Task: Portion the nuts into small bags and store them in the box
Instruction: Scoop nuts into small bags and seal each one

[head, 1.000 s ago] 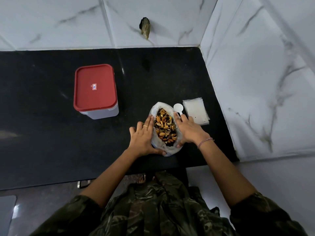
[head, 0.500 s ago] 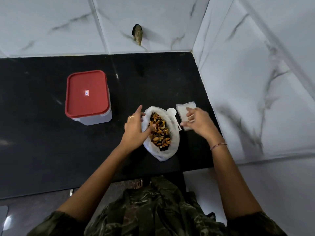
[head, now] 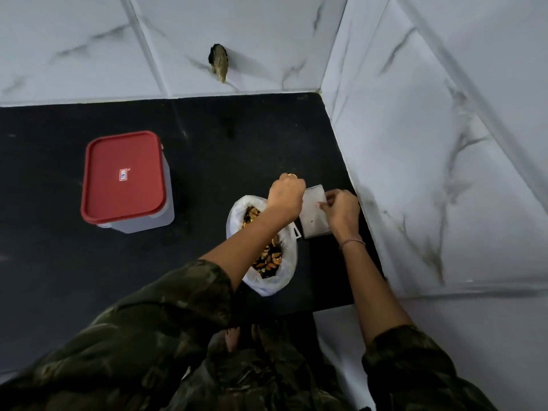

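A white plastic bag of mixed nuts lies open on the black counter. Just right of it sits a stack of small clear bags. My left hand reaches across the nut bag and its curled fingers pinch the stack's left top edge. My right hand pinches the stack's upper right edge. A box with a red lid stands closed at the left. A bit of white scoop shows between the nut bag and the stack.
Marble-tiled walls close the counter at the back and at the right. A small dark stub sticks out of the back wall. The counter's front edge runs just below the nut bag.
My left hand left the nut bag's side and crossed over it to the stack of small bags. My right hand stayed at the stack and now pinches its edge.
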{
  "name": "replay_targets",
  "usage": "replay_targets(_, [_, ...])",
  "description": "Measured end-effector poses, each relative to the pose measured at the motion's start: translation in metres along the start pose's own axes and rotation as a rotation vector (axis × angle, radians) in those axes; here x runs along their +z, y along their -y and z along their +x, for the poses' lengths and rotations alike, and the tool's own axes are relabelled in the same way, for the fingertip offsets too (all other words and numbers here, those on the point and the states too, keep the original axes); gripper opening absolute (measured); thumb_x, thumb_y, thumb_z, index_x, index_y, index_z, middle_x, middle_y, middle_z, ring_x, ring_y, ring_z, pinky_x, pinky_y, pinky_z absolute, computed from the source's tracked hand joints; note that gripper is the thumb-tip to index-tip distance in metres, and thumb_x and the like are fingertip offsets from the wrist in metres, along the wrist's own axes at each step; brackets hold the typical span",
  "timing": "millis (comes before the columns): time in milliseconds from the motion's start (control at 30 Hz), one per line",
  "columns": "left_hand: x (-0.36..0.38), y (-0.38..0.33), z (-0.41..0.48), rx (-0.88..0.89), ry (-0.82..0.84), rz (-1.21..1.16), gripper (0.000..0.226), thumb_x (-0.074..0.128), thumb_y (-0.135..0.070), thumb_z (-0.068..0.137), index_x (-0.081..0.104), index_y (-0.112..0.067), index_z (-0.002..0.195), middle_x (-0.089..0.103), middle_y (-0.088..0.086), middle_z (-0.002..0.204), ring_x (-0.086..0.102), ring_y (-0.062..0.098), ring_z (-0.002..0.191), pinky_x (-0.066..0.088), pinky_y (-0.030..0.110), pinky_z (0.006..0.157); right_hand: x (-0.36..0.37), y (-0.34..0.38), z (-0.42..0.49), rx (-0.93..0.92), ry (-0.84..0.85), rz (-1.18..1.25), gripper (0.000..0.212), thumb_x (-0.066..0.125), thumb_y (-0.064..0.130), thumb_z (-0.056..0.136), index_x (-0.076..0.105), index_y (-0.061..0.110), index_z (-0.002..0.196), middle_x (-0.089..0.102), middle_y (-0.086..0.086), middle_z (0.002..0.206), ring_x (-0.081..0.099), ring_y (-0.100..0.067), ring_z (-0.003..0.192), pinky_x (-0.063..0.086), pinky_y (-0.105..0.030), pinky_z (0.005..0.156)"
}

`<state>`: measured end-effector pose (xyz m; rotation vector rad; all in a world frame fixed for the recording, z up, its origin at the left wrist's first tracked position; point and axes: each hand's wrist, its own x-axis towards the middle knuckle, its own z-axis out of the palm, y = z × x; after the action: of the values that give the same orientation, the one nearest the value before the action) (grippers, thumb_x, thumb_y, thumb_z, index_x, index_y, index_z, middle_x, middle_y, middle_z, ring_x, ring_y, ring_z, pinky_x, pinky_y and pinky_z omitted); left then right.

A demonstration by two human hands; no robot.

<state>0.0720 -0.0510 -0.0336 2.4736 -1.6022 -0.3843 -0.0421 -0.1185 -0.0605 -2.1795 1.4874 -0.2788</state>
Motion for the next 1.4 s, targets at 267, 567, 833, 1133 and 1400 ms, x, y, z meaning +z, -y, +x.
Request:
replay_targets(267, [0.01, 0.001, 0.006, -0.038, -0.016, -0.057, 0.023, 0.055, -0.01, 0.091, 0.066, -0.018, 0.11, 0.06, 0.005, 0.112, 0.053, 0.024, 0.11, 0.041, 0.035, 0.087, -0.002, 0.0, 0.001, 0.14, -0.025, 0.246, 0.011, 0.073, 0.017, 0.081, 0.066, 0.012, 0.087, 0.069, -0.004, 0.09, 0.062, -0.016, 0.083, 0.045, -0.023, 0.072])
replay_targets(567, [-0.029, -0.008, -0.007, 0.008, -0.12, -0.371, 0.023, 0.054, -0.04, 0.095, 0.072, -0.026, 0.1, 0.07, -0.007, 0.098, 0.061, 0.013, 0.099, 0.043, 0.037, 0.089, -0.045, 0.011, 0.003, 0.085, -0.01, 0.411, 0.017, 0.071, 0.017, 0.083, 0.07, 0.008, 0.098, 0.065, 0.0, 0.09, 0.06, -0.012, 0.085, 0.046, -0.021, 0.077])
replay_targets(833, [-0.07, 0.018, -0.036, -0.079, -0.225, -0.626, 0.013, 0.072, -0.02, 0.084, 0.075, -0.013, 0.095, 0.072, -0.002, 0.088, 0.065, 0.005, 0.08, 0.055, 0.022, 0.078, -0.058, 0.067, -0.017, 0.006, 0.105, 0.798, 0.017, 0.056, 0.013, 0.094, 0.062, 0.006, 0.108, 0.068, -0.006, 0.084, 0.065, -0.01, 0.069, 0.056, -0.02, 0.068])
replay_targets(1133, [-0.094, 0.061, -0.085, -0.23, -0.432, -0.6, 0.006, 0.071, -0.013, 0.084, 0.072, -0.011, 0.09, 0.067, -0.006, 0.08, 0.06, -0.001, 0.067, 0.052, 0.012, 0.064, -0.037, 0.126, -0.061, -0.288, 0.028, 0.602, 0.024, 0.068, 0.006, 0.083, 0.05, 0.018, 0.093, 0.063, -0.001, 0.084, 0.063, -0.006, 0.077, 0.05, -0.01, 0.064])
replay_targets(1400, [-0.119, 0.089, -0.109, -0.299, -0.492, -0.309, 0.011, 0.069, -0.015, 0.087, 0.066, -0.01, 0.096, 0.063, 0.003, 0.095, 0.06, 0.011, 0.08, 0.05, 0.022, 0.068, -0.034, 0.15, -0.088, -0.888, -0.038, -0.106, 0.027, 0.054, 0.017, 0.092, 0.06, 0.023, 0.117, 0.05, 0.0, 0.098, 0.049, -0.008, 0.079, 0.047, -0.022, 0.06])
